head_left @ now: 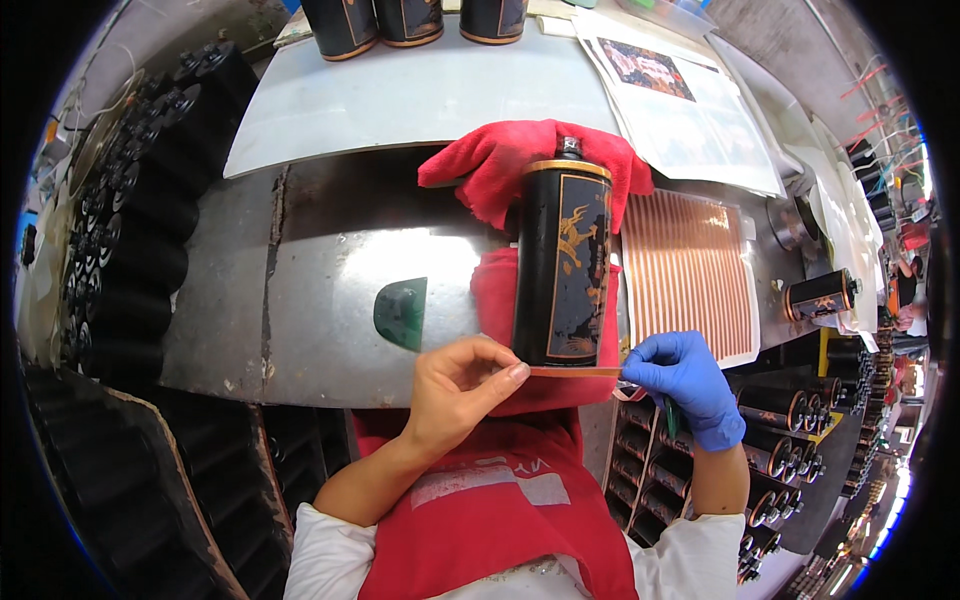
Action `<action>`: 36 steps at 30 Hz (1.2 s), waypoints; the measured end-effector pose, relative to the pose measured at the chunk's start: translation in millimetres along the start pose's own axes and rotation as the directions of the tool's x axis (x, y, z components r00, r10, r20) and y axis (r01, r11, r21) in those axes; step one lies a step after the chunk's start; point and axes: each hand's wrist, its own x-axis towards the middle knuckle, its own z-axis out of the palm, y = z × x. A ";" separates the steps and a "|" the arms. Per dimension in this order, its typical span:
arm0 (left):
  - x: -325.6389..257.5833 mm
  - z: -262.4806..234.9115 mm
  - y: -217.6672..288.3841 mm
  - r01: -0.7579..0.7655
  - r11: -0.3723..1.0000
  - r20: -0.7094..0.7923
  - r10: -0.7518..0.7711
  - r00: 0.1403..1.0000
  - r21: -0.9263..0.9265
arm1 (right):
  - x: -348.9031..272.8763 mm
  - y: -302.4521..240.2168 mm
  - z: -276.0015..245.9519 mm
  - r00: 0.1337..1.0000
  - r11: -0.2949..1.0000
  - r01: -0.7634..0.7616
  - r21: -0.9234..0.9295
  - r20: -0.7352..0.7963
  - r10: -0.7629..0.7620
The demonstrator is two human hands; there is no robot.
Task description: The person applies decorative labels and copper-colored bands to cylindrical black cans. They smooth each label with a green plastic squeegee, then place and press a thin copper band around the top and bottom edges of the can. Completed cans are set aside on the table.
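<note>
A thin copper-coloured strip (pixel 575 372) is stretched level between my hands, along the near end of a black bottle (pixel 565 265). My bare left hand (pixel 462 390) pinches its left end between thumb and finger. The other end is pinched by my right hand (pixel 690 385), in a blue glove. A small green piece (pixel 672 418) sticks out below the gloved fingers; its full shape is hidden. The bottle carries gold figures in a gold frame. It lies on a red cloth (pixel 490 295), its neck pointing away from me against a bunched red cloth (pixel 500 160).
A rounded green flat piece (pixel 402 313) lies on the metal table (pixel 225 290) at left. On the right is a sheet of copper-coloured strips (pixel 690 280), with a small black can (pixel 822 296) beyond. Several black bottles stand at the back (pixel 410 20) and on the left (pixel 150 210).
</note>
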 end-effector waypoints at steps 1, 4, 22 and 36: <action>1.4 -0.5 -2.1 0.005 1.000 0.003 -0.005 1.000 -0.001 | 1.2 1.4 -0.9 1.000 1.000 -0.002 0.002 -0.002 0.002; 4.0 0.8 -2.5 0.022 1.000 -0.004 -0.022 1.000 -0.008 | 3.6 4.0 -3.0 1.000 1.000 -0.015 0.005 -0.008 0.015; 13.3 -11.7 -8.9 -0.048 0.968 0.003 0.048 0.999 0.245 | 13.2 10.5 -6.3 0.999 0.999 -0.042 0.016 0.010 0.042; 28.0 -11.8 -15.0 0.073 0.996 0.077 -0.076 0.994 0.046 | 23.9 17.4 -10.1 0.998 0.999 -0.038 0.011 0.052 0.038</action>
